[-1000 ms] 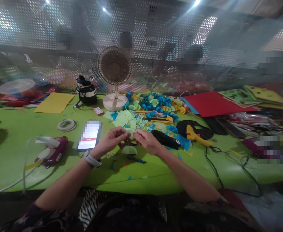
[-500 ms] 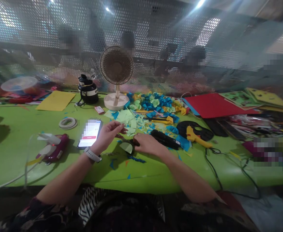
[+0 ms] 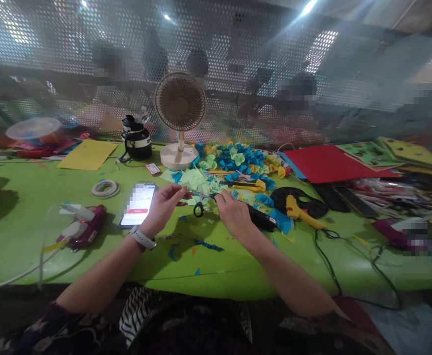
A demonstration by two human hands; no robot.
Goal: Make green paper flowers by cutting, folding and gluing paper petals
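My right hand (image 3: pixel 233 213) is closed on a pair of black-handled scissors (image 3: pixel 198 209), lifted just above the green table (image 3: pixel 23 236). One handle loop hangs free to the left of my fingers. My left hand (image 3: pixel 163 205), with a white watch on its wrist, is pinched shut close to the scissors' blade end; what it pinches is too small to make out. Both hands hover in front of a heap of pale green paper pieces (image 3: pixel 193 180).
A lit phone (image 3: pixel 138 204) lies left of my left hand, with a tape roll (image 3: pixel 105 188) and a pink glue gun (image 3: pixel 81 228) further left. A yellow glue gun (image 3: pixel 297 208), a black case (image 3: pixel 260 219), a small fan (image 3: pixel 180 118), folded paper flowers (image 3: pixel 238 158), red sheets (image 3: pixel 326 160). People sit behind the mesh.
My right hand went down to the table, took up the scissors and raised them. My left hand let go of the pale green piece it shared and stayed pinched beside the phone.
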